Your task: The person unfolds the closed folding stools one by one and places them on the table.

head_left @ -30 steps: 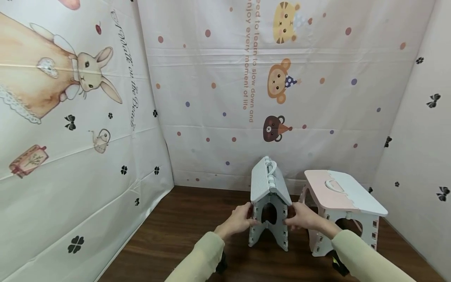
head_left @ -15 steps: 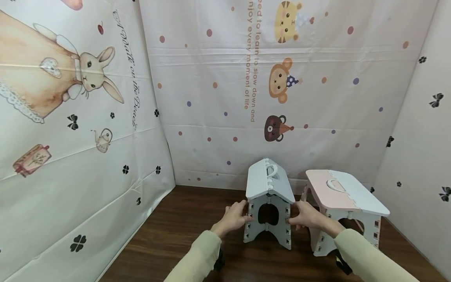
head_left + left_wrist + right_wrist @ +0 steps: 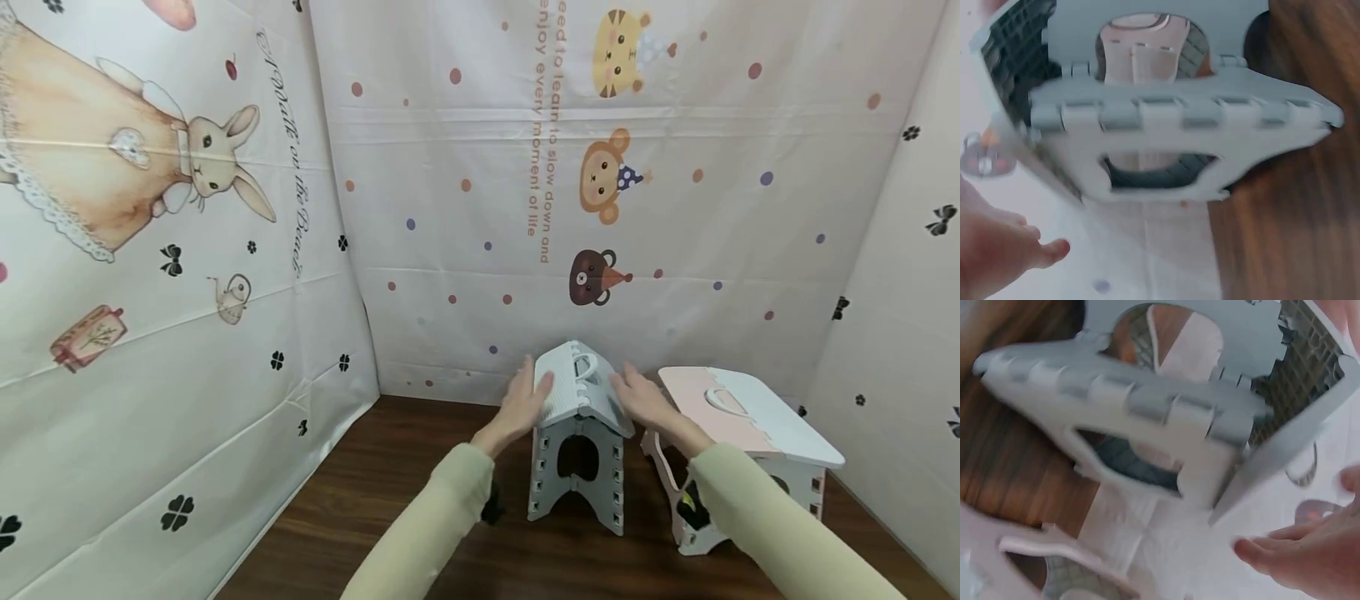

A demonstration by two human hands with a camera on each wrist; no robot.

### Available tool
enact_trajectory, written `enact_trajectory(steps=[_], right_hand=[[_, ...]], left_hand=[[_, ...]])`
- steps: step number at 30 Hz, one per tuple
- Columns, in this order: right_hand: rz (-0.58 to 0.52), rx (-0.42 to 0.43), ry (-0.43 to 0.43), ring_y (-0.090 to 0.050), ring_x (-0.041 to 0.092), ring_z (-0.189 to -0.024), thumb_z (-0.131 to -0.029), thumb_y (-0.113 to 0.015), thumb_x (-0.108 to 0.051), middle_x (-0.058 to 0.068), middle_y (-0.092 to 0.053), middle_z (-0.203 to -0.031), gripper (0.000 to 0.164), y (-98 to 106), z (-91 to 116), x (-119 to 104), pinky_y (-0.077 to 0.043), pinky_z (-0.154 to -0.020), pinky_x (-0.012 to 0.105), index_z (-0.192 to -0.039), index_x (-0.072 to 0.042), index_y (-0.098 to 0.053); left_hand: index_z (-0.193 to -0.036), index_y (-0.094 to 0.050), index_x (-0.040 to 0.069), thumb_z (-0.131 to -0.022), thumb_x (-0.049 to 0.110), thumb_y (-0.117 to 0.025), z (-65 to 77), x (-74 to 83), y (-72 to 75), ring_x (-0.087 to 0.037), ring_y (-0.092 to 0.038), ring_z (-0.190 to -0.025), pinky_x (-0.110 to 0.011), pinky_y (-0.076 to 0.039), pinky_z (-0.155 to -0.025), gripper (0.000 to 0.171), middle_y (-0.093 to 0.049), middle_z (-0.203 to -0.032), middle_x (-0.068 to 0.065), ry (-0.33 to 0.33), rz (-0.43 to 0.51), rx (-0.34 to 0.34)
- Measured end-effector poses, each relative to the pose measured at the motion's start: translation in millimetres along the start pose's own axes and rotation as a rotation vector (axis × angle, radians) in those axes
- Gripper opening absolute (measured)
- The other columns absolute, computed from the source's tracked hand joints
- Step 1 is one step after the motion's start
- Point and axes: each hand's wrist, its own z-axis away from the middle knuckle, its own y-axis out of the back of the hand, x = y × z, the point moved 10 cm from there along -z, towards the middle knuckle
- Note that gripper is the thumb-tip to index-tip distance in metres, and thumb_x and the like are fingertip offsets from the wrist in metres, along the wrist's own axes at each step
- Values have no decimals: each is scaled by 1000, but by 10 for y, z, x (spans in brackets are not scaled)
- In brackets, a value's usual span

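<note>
A pale grey-blue folding stool [image 3: 577, 446] stands half folded on the dark floor, its two top panels sloping like a roof with a white carry handle at the ridge. My left hand [image 3: 521, 404] is at the left slope, fingers extended upward. At the right slope is my right hand [image 3: 647, 402], also with fingers extended. In the left wrist view the left hand [image 3: 1004, 256] appears apart from the panel edge; the right wrist view shows the right hand [image 3: 1310, 550] beside the other panel. Whether the palms touch the slopes cannot be told.
A pink and white folding stool [image 3: 738, 412] stands unfolded to the right, partly behind my right sleeve [image 3: 780, 517]. Printed white cloth [image 3: 480, 208] hangs behind and along both sides. Dark wood-look floor [image 3: 330, 533] lies under the stools.
Both hands have let go of the grey-blue stool's legs and risen to its sloping top panels. The stool's legs and top have spread somewhat wider. The view has shifted slightly.
</note>
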Motion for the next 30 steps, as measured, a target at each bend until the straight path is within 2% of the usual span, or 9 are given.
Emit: enact_trajectory(steps=[1, 3, 6, 8, 10, 13, 15, 24, 30], right_hand=[[-17, 4, -3, -22, 56, -138, -106, -23, -36, 42, -16, -149, 70, -43, -49, -24, -24, -111, 62, -145, 20, -8], [-79, -12, 1, -8, 54, -142, -105, -21, -44, 39, -4, -153, 76, -177, -136, -52, -14, -114, 63, -146, 17, -2], [-95, -10, -3, -18, 51, -141, -104, -18, -50, 36, -17, -152, 77, -321, -216, -46, -19, -112, 64, -147, 14, -12], [-102, -15, -21, -23, 49, -140, -103, -15, -52, 34, -22, -151, 77, -366, -229, -22, -19, -110, 65, -147, 11, -16], [-85, -18, -45, -18, 49, -143, -103, -12, -54, 33, -18, -154, 79, -373, -234, 1, -12, -111, 68, -149, 10, -12], [-98, -33, -55, -4, 48, -145, -103, -11, -54, 31, -3, -158, 79, -384, -232, 13, -3, -111, 70, -150, 9, 0], [-113, -43, -56, -1, 49, -145, -103, -11, -53, 31, 2, -158, 79, -396, -227, 23, -4, -112, 69, -150, 9, 4], [-111, -32, -66, -2, 49, -145, -103, -13, -53, 33, 2, -157, 81, -391, -221, 23, -8, -114, 65, -149, 11, 5], [-118, -35, -112, 4, 47, -146, -101, -16, -59, 29, 13, -157, 88, -387, -198, 60, -5, -115, 64, -148, 8, 14]], left_hand=[[-155, -4, 6, -101, 57, -19, -53, 51, -82, -33, -8, -151, -54, -13, -119, 76, -8, -162, -16, -1, -47, -29], [-155, -6, 8, -100, 60, -16, -128, 95, -246, -31, -7, -151, -55, -14, -119, 76, -9, -163, -13, 18, -143, -92], [-156, -8, 11, -99, 63, -10, -173, 96, -391, -27, -5, -152, -52, -13, -120, 77, -8, -164, -8, 43, -211, -168], [-156, -10, 12, -98, 65, -9, -173, 92, -416, -25, -5, -152, -50, -11, -121, 78, -8, -164, -6, 50, -225, -189], [-155, -10, 12, -98, 65, -10, -172, 101, -404, -25, -4, -152, -50, -10, -121, 78, -8, -164, -6, 51, -216, -190], [-155, -11, 12, -98, 64, -11, -179, 101, -401, -26, -4, -152, -50, -10, -121, 77, -9, -164, -6, 49, -212, -186], [-155, -12, 12, -99, 64, -11, -180, 100, -407, -26, -5, -152, -50, -10, -121, 77, -10, -164, -7, 46, -213, -183], [-155, -14, 11, -100, 61, -12, -167, 108, -390, -28, -7, -152, -51, -11, -121, 75, -12, -163, -8, 27, -235, -158], [-155, -15, 12, -100, 61, -9, -156, 112, -390, -27, -7, -152, -51, -11, -121, 74, -12, -163, -7, 28, -246, -157]])
